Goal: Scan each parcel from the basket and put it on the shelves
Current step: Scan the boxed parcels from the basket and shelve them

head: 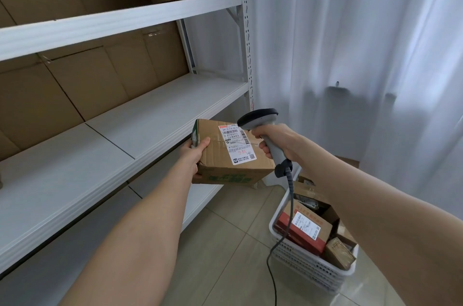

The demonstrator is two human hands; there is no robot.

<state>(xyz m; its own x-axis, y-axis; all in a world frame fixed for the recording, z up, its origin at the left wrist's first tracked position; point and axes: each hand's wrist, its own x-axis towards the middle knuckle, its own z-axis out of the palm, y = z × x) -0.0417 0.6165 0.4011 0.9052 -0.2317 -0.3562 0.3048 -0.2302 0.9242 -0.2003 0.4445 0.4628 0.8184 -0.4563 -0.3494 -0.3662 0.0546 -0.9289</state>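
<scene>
White shelves (140, 115) stand beside me. My left hand (194, 155) grips the stiff cardboard parcel (225, 155) by its corner; it looks light. My right hand (273, 141) squeezes the scanner (263, 127) over its label.

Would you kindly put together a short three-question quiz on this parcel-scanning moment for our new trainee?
1. True or false: the left hand holds the parcel with its white label facing up.
2. What does the right hand grip? A) a roll of tape B) the scanner C) a pen
3. Fill in the blank: the remaining parcels lie in a white ____ on the floor.

Key: 1 true; 2 B; 3 basket
</scene>
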